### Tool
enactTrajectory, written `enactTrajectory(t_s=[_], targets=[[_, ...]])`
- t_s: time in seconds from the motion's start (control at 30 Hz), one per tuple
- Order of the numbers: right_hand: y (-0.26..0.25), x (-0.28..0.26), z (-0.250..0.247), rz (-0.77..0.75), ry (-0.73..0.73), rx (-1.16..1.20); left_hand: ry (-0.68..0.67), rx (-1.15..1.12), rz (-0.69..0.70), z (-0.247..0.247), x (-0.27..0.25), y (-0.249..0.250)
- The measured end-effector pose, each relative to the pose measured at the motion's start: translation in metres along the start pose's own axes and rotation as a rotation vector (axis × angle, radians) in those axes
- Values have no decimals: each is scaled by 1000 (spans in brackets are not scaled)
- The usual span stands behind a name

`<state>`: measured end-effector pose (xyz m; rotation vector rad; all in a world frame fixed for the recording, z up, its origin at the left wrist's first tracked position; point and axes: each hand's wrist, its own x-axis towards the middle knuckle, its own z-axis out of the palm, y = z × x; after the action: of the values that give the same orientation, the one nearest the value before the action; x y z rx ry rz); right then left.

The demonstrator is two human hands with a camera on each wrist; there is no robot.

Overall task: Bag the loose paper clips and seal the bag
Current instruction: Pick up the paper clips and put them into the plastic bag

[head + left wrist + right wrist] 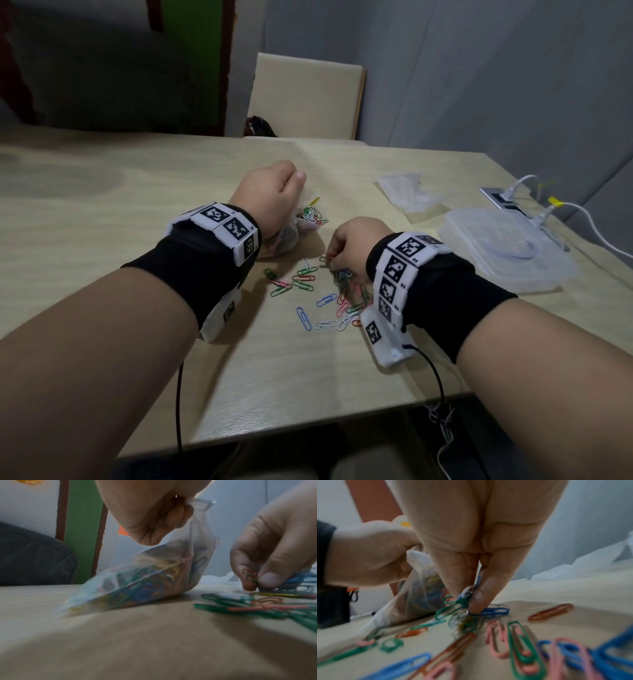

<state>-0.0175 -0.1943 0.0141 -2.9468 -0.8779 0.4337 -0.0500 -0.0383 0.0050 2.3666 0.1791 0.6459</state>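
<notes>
A clear plastic bag (301, 222) (145, 580) (418, 596) partly filled with coloured paper clips rests tilted on the wooden table (102, 212). My left hand (270, 195) (154, 516) grips its gathered top edge. Loose coloured paper clips (308, 291) (518, 642) lie scattered on the table between my wrists. My right hand (346, 246) (267, 566) (471, 588) is down among them, pinching a small bunch of clips (462, 601) between thumb and fingers, just right of the bag.
A clear plastic lidded box (503, 250) sits to the right, with spare plastic bags (407, 195) behind it. White cables (582, 219) and a socket plate (503, 202) lie near the right edge. A cream chair (305, 96) stands beyond the table.
</notes>
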Motion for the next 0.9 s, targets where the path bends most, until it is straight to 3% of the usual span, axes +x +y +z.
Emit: enactTrajectory(t_s=[0.3,0.5,0.63,0.7,0.77,0.9], targets=[[20,14,-18,242,228,893,-4,5,-3,0,-1,2],[3,23,-24,153,96,1224,-18,6,4,1,-1,2],[-15,25,-32,152,75,1299,-13,-10,12,0,-2,2],[-27,14,-40,128,93,1092,-3,-9,14,0,-2,2],[-35,4,-45,57,76,704,13,-3,17,-1,-2,2],[-33,12,-41,28,161,583,48,13,2,-2,-1,3]])
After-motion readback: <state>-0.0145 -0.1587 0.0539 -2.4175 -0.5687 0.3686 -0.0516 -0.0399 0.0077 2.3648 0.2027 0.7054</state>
